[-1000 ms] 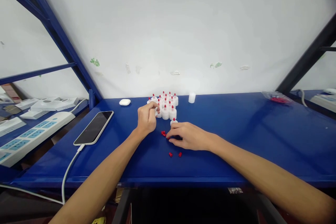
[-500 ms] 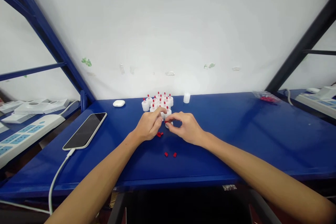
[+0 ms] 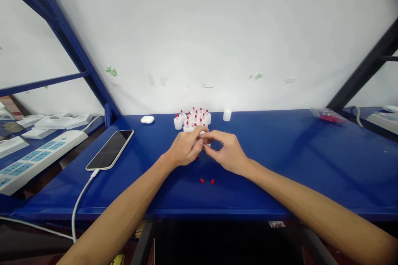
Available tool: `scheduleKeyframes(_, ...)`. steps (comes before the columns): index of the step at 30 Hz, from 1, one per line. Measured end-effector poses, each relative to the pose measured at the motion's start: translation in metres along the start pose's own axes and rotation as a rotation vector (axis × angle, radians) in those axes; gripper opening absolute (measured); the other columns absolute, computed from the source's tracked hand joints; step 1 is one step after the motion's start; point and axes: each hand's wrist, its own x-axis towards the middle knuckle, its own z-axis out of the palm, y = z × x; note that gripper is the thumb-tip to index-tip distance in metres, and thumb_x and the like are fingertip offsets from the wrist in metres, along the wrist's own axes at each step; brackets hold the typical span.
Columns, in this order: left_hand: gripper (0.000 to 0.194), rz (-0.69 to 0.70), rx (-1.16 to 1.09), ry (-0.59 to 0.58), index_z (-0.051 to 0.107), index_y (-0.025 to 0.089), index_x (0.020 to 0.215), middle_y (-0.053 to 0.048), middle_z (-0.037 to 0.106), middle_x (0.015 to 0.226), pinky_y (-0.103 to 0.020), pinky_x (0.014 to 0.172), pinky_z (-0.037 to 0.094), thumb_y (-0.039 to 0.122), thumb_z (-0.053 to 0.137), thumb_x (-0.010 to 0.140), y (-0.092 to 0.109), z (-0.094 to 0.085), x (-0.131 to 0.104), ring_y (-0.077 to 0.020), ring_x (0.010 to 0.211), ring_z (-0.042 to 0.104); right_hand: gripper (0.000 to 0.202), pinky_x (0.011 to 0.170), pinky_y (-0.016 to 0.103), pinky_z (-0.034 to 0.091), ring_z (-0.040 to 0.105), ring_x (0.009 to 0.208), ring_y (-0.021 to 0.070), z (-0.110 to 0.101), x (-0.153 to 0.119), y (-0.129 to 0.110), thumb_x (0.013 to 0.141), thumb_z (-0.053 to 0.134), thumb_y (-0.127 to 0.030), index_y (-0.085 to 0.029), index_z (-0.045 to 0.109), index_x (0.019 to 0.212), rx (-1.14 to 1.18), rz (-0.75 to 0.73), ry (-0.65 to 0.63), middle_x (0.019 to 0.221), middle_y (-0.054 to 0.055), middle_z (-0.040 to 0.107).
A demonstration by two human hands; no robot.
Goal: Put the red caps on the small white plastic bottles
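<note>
Several small white bottles with red tips (image 3: 178, 122) stand in a cluster near the wall. In front of them my left hand (image 3: 188, 147) and my right hand (image 3: 224, 151) meet at the fingertips. Both hands have curled, pinched fingers around a white bottle that shows only in part; what sits between the fingertips is hidden. Two red caps (image 3: 212, 181) lie on the blue table in front of the hands, and another bit of red shows beside my left hand, partly covered by it.
On the blue table (image 3: 280, 145) stand a lone white cylinder (image 3: 227, 115) and a white earphone case (image 3: 147, 119). A phone (image 3: 110, 150) with a cable lies left. A bag with red pieces (image 3: 330, 116) is at the back right. Power strips (image 3: 40, 157) lie far left.
The view has shifted, so the table's things sit a little further right. My hands have come closer together, their fingertips now meeting. The red cap at my right fingertips no longer shows.
</note>
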Motion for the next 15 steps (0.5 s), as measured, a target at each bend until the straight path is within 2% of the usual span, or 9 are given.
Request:
scheduleKeyframes(2,0.026,-0.042,-0.011,0.012,0.051,0.019,0.115,-0.001,0.067,0.082,-0.025,0.066,0.043,0.027,0.044,0.091,0.0027,-0.0005,0.0021,-0.0154,0.066,0.062,0.031,0.079,0.031,0.056,0.07,0.082,0.0158,0.0019,-0.0015,0.0004,0.083,0.061,-0.01,-0.023,0.059,0.11,0.059,0.048,-0.005,0.091,0.002,0.072)
scheduleKeyframes(4,0.023,-0.096,-0.03,0.046,0.053,0.019,0.108,0.003,0.063,0.068,-0.024,0.062,0.039,0.024,0.049,0.086,0.0045,-0.0012,0.004,-0.0123,0.055,0.053,0.037,0.082,0.032,0.057,0.071,0.087,0.0164,0.0038,-0.0026,0.0004,0.082,0.06,-0.009,-0.024,0.053,0.115,0.119,0.093,-0.012,0.094,0.001,0.072)
scheduleKeyframes(7,0.018,-0.191,-0.113,0.144,0.051,0.019,0.098,0.009,0.051,0.054,-0.023,0.055,0.033,0.02,0.048,0.08,0.0057,-0.0023,0.0061,-0.0085,0.043,0.036,0.029,0.08,0.031,0.057,0.07,0.085,0.0163,0.0045,-0.0034,-0.0008,0.082,0.059,-0.009,-0.023,0.052,0.107,0.093,0.098,-0.007,0.093,0.001,0.07)
scheduleKeyframes(9,0.014,-0.242,-0.176,0.221,0.046,0.02,0.092,0.01,0.047,0.051,-0.022,0.055,0.031,0.018,0.046,0.078,0.0063,-0.0026,0.0071,-0.0082,0.044,0.033,0.02,0.078,0.032,0.057,0.068,0.083,0.0165,0.003,-0.0032,-0.0022,0.083,0.057,-0.009,-0.022,0.056,0.098,-0.003,0.038,-0.007,0.091,0.002,0.069)
scheduleKeyframes(11,0.013,-0.265,-0.224,0.277,0.041,0.021,0.089,0.01,0.045,0.05,-0.022,0.055,0.032,0.018,0.045,0.078,0.0067,-0.002,0.0078,-0.0086,0.045,0.035,0.02,0.082,0.035,0.055,0.067,0.09,0.0184,0.0009,-0.0029,-0.0035,0.084,0.054,-0.008,-0.022,0.06,0.097,-0.086,-0.054,-0.031,0.098,0.005,0.069)
scheduleKeyframes(15,0.012,-0.268,-0.292,0.295,0.036,0.022,0.09,0.012,0.039,0.047,-0.021,0.051,0.028,0.019,0.044,0.081,0.0043,0.0016,0.0078,-0.0086,0.042,0.032,0.035,0.097,0.044,0.05,0.059,0.114,0.0226,-0.0017,-0.0028,-0.0035,0.088,0.049,-0.005,-0.023,0.063,0.114,-0.161,-0.187,-0.108,0.124,0.008,0.065)
